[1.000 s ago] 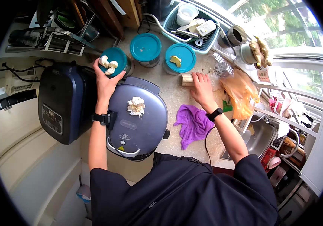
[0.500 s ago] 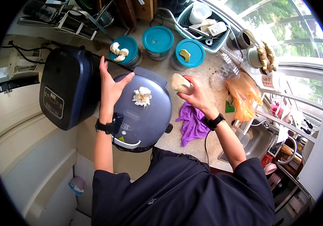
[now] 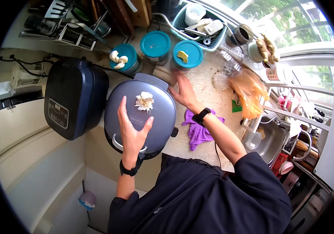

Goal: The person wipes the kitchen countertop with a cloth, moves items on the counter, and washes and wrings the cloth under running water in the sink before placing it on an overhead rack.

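My left hand (image 3: 132, 134) hovers over the front of a blue-grey rounded appliance lid (image 3: 114, 105), its thumb and fingers apart and nothing between them. A heap of papery garlic skins (image 3: 144, 100) lies on that lid. My right hand (image 3: 186, 93) reaches past the lid's right rear edge, fingers stretched out and slightly blurred. Beside its fingertips a pale, roughly cylindrical piece (image 3: 163, 73) rests on the counter, partly smeared; its kind is unclear. Peeled garlic cloves (image 3: 119, 59) sit on a teal-lidded tub (image 3: 129, 70) at the back left.
Another teal-lidded tub (image 3: 155, 43) stands behind, and one (image 3: 194, 58) carries a yellowish cut piece (image 3: 182, 56). A dark cooker (image 3: 75, 93) is at left. On the right are a purple cloth (image 3: 200, 134), an orange plastic bag (image 3: 248, 91) and a sink (image 3: 270, 140).
My right hand has moved left and away from me; the pale piece it held is now down behind the lid. My left hand has come nearer my body and right, over the lid.
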`<state>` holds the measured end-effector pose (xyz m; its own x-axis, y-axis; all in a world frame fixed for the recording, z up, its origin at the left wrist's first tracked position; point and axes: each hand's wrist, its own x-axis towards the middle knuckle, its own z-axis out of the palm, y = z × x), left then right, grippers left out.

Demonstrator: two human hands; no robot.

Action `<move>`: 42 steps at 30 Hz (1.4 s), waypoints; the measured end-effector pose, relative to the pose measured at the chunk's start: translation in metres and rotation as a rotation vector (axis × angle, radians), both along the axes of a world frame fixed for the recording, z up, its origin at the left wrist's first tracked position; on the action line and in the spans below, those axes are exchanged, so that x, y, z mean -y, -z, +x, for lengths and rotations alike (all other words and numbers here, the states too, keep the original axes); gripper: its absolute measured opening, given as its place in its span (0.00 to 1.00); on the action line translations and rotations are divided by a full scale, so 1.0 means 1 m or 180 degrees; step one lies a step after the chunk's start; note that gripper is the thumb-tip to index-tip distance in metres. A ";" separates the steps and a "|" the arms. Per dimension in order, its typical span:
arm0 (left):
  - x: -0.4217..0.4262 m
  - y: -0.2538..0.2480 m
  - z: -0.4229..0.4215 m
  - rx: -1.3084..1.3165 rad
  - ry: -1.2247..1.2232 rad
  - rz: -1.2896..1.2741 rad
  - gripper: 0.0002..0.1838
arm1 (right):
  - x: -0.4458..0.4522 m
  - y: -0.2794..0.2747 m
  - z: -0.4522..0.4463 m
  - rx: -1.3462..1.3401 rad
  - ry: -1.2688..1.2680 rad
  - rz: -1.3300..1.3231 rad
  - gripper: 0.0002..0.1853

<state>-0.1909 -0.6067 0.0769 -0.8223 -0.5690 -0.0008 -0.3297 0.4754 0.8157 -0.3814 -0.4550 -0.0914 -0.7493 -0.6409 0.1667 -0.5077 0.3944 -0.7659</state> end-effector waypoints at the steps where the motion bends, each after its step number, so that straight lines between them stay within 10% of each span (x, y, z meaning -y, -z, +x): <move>1: -0.007 -0.002 0.001 0.0006 0.0065 -0.0101 0.48 | -0.008 0.001 0.010 -0.0082 0.0167 0.0042 0.38; 10: -0.115 -0.014 -0.014 0.0062 0.1346 0.0362 0.36 | -0.128 -0.095 0.057 -0.0507 0.1342 0.0136 0.35; 17: -0.218 0.040 -0.042 0.0173 0.2119 0.1091 0.37 | -0.262 -0.123 -0.015 -0.1007 0.1659 0.2177 0.69; 20: -0.247 0.058 -0.053 0.0210 0.2322 0.1127 0.36 | -0.290 -0.100 -0.057 -0.1112 0.1789 0.1836 0.46; 23: -0.258 0.067 -0.058 0.0288 0.2260 0.1172 0.35 | -0.305 -0.103 -0.084 0.0507 0.2037 0.1411 0.20; 26: -0.261 0.082 -0.061 0.0352 0.2183 0.1207 0.34 | -0.304 -0.111 -0.093 -0.0277 0.2076 0.0636 0.11; 42: -0.239 0.099 -0.072 0.0656 0.2069 0.1598 0.33 | -0.297 -0.186 -0.068 -0.0105 0.2159 0.0249 0.15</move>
<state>-0.2633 -0.3677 -0.0219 -0.9416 0.1249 -0.3128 -0.2813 0.2192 0.9342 -0.4490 -0.1581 0.0941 -0.9848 -0.0424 0.1686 -0.1512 0.6871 -0.7107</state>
